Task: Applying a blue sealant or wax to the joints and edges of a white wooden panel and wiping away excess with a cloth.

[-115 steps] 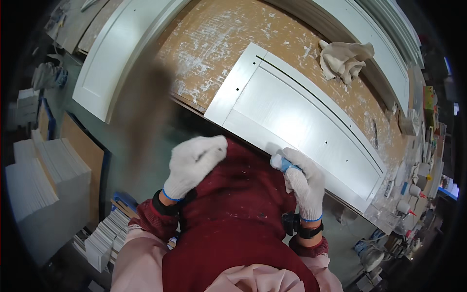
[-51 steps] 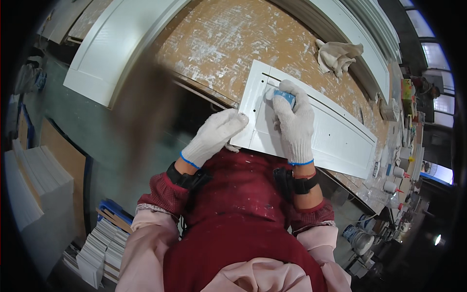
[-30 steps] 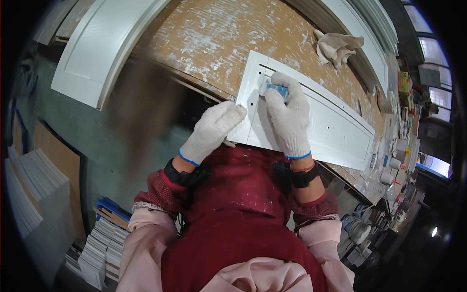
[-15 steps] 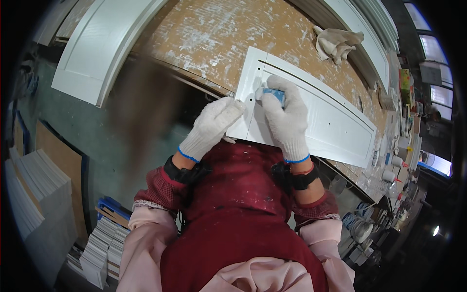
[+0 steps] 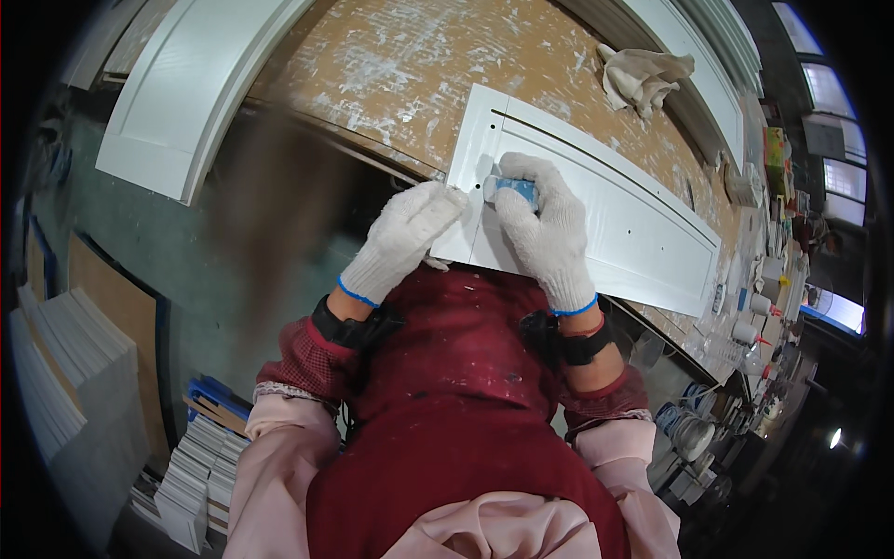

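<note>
A long white panel [image 5: 605, 219] with a recessed middle and several small dark holes lies slanted across the near edge of the workbench. My right hand [image 5: 551, 228], in a white knit glove, is closed around a small blue block [image 5: 518, 190] pressed to the panel's face near its left end. What the block is made of is hard to tell. At the panel's left end, my gloved left hand [image 5: 405, 228] grips the edge with its fingers bent over it. The undersides of those fingers are hidden.
A crumpled cream cloth [image 5: 643, 76] lies on the paint-flecked workbench [image 5: 391, 74]. Another white panel [image 5: 200, 84] juts out at the left, and more stand along the far side. Bottles [image 5: 745, 334] line the right; stacked boards [image 5: 191, 480] sit at the lower left.
My right hand and the blue block have shifted slightly left and nearer on the panel. The left hand keeps its place at the panel's end.
</note>
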Tool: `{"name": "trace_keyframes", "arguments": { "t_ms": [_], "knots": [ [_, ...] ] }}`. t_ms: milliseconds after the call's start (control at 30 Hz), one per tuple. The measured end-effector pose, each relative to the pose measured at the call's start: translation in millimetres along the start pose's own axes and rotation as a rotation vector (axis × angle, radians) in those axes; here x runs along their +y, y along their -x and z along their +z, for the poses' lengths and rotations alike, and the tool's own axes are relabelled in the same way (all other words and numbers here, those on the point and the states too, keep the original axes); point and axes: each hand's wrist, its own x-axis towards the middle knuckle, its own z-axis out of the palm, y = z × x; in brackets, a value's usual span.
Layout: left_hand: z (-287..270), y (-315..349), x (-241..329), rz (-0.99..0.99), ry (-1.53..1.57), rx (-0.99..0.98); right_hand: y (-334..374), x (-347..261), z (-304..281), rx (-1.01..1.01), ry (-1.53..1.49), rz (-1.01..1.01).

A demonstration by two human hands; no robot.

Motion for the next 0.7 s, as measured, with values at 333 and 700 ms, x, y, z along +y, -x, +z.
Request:
{"name": "trace_keyframes", "arguments": {
  "t_ms": [333,700],
  "knots": [
    [-1.4,-2.0,-1.8,0.088,-0.05,-0.002,4.7,-0.5,-1.7,-0.066,0.002,0.028],
    [0.0,-1.5,-4.3,0.086,-0.013,0.011,26.2,-12.1,-14.8,-0.135,-0.018,0.083]
  ]
}}
